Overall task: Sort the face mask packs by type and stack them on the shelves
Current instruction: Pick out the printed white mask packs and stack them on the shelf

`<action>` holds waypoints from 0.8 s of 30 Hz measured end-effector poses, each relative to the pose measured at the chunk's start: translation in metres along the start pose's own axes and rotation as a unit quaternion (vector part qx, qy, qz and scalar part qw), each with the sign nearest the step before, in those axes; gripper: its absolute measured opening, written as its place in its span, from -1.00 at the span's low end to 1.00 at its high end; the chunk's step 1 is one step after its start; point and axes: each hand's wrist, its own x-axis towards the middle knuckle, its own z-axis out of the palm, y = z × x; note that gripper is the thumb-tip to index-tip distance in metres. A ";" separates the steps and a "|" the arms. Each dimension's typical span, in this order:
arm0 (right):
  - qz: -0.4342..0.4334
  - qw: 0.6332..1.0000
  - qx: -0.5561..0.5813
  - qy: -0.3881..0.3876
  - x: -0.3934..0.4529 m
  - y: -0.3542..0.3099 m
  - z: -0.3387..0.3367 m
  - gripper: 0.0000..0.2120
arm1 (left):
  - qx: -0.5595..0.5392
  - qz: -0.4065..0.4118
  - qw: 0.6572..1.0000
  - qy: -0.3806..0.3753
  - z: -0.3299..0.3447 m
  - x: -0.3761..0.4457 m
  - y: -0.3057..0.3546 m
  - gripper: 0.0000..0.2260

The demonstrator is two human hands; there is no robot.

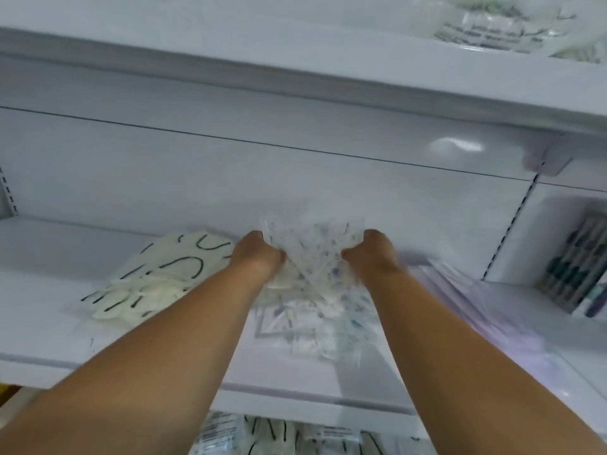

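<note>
White shelf unit, pretty blurry. Both my hands are up on the middle shelf (49, 323): left hand (256, 254) and right hand (374, 252) each clenched on a side of the speckled packs (315, 247), tilted up above the speckled stack (305, 323). Left of my left hand sit cream packs (157, 274) with black squiggles. Right of my right hand are lilac packs (486, 307), markers (581, 267) farther out.

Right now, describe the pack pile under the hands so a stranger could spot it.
Find the middle white shelf. Three piles lie on it; take the centre pile of speckled packs, beneath the left hand and right hand. The left neighbour bears black strokes, the right is lilac.
</note>
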 end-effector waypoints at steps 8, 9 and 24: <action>-0.071 0.978 -0.182 0.067 0.006 0.010 0.015 -0.58 | 0.190 -0.002 0.980 0.062 0.024 0.005 -0.007 -0.48; -0.089 0.976 -0.187 0.071 0.004 0.008 0.012 -0.61 | 0.187 0.014 0.979 0.075 0.022 0.002 -0.008 -0.43; -0.245 0.963 -0.004 0.110 -0.223 0.005 0.019 -0.92 | 0.037 0.184 0.981 0.059 -0.046 -0.210 -0.095 -0.91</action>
